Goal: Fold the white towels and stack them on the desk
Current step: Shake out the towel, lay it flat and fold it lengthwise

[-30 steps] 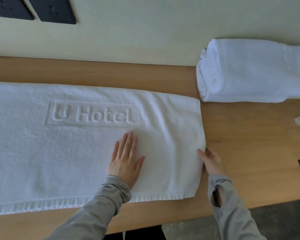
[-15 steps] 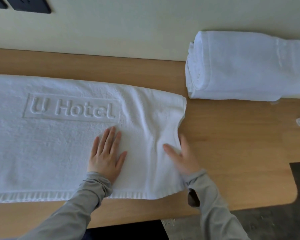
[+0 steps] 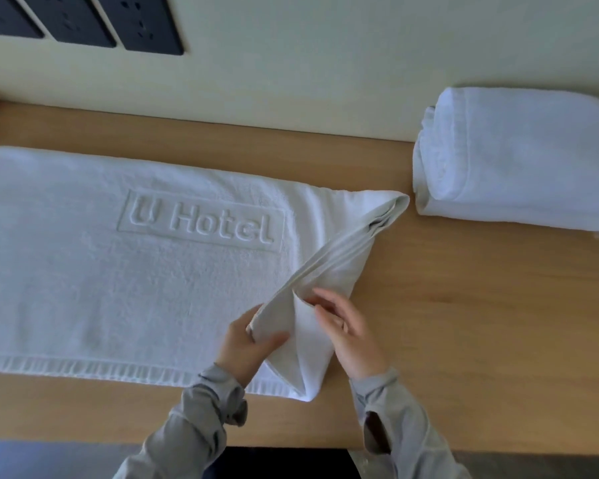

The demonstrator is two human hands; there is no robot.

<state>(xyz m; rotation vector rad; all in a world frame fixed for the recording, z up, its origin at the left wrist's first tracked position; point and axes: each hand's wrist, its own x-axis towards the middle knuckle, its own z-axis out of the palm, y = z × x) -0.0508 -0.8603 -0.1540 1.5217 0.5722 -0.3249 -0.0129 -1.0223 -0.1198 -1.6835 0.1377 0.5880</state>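
White terry towel point(image 3: 118, 278), embossed "U Hotel", lies flat on pale wooden table point(image 3: 481, 323); right end raised in peaked fold. Left hand point(image 3: 249, 344) fingers pinch raised hemmed edge. Right hand point(image 3: 355, 340) fingers loosely curled against fold; grip unclear. Thick folded towel point(image 3: 519, 157) rests at table's back right, against wall point(image 3: 291, 81).

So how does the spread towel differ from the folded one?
The spread towel lies mostly flat along the desk, right end lifted; the folded towel is a thick bundle by the wall. The spread towel shows an embossed U Hotel logo; the folded towel shows none. The left hand and right hand hold the spread towel; nothing touches the folded towel. Both are white.
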